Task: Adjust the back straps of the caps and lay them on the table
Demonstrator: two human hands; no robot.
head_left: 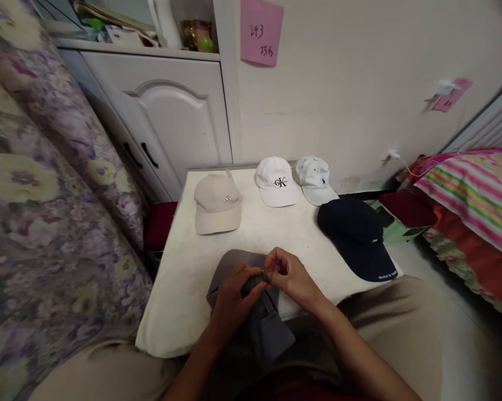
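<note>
A dark grey cap [271, 334] lies at the table's near edge, its brim pointing away from me and part of it hanging toward my lap. My left hand [236, 292] is closed on the cap's strap, thumb and fingers pinching it. Opposite, my right hand [286, 273] pinches at the same strap, fingertips close to those of the left. The small part between the fingertips is mostly hidden. Beyond my hands stand a beige cap [217, 200], a white cap [276, 181] with dark letters, and a pale cap [315, 179]. To the right rests a navy cap [355, 234].
A cream cloth covers the table [179, 289]. White cabinet doors [167, 111] and a wall with a pink note [261, 33] are behind it. A floral curtain [45, 223] hangs at left. At right are a bed [480, 206] and a red-topped stool [405, 211].
</note>
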